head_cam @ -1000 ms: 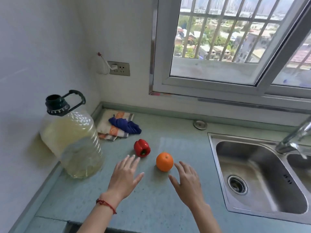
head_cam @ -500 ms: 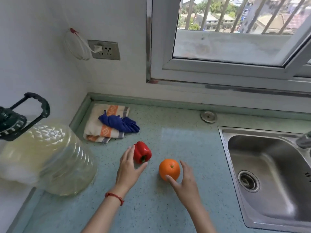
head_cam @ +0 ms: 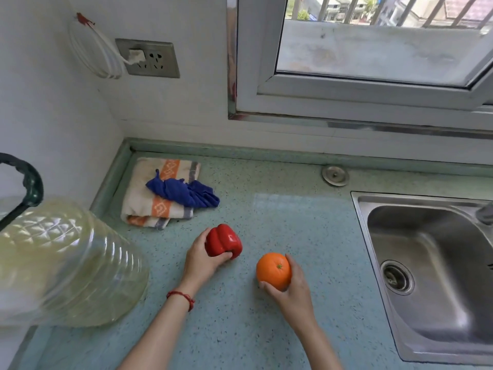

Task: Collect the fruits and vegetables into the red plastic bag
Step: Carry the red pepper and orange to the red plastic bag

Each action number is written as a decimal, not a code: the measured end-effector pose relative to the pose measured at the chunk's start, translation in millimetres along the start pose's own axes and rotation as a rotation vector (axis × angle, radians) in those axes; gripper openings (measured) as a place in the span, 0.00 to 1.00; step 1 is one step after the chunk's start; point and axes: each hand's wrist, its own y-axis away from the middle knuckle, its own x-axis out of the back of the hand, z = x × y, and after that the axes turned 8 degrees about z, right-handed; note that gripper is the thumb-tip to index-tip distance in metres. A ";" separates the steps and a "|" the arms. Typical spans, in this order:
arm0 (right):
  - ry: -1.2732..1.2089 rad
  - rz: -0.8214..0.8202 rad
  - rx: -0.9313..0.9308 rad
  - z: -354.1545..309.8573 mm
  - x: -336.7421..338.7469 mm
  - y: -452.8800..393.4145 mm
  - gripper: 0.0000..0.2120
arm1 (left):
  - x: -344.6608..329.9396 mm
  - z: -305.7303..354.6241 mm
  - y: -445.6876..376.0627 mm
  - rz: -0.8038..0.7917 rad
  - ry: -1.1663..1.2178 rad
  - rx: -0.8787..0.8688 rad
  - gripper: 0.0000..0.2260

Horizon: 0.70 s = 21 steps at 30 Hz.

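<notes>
A red bell pepper [head_cam: 223, 241] lies on the pale green counter [head_cam: 306, 231], and my left hand [head_cam: 200, 260] is wrapped around its left and underside. Just to the right, an orange [head_cam: 273, 270] sits in the grip of my right hand [head_cam: 291, 289], thumb below and fingers on its right side. No red plastic bag shows in the head view.
A large clear jug of yellowish liquid [head_cam: 61, 263] stands at the left. A folded striped towel [head_cam: 149, 206] with a blue cloth [head_cam: 184, 193] lies in the back corner. A steel sink [head_cam: 432, 268] fills the right side, with a round metal cap [head_cam: 335, 175] behind it.
Both hands have reached forward from open above the counter and closed, the left around the pepper, the right around the orange. The camera has moved nearer and lower.
</notes>
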 end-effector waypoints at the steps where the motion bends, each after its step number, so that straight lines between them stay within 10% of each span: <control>1: -0.014 0.007 -0.011 -0.5 -0.3 0.6 0.41 | 1.2 -0.7 -0.5 0.001 0.016 0.007 0.38; 21: -0.260 -0.029 -0.045 -12.8 33.9 30.6 0.36 | 28.3 -23.2 79.0 0.057 0.312 0.165 0.31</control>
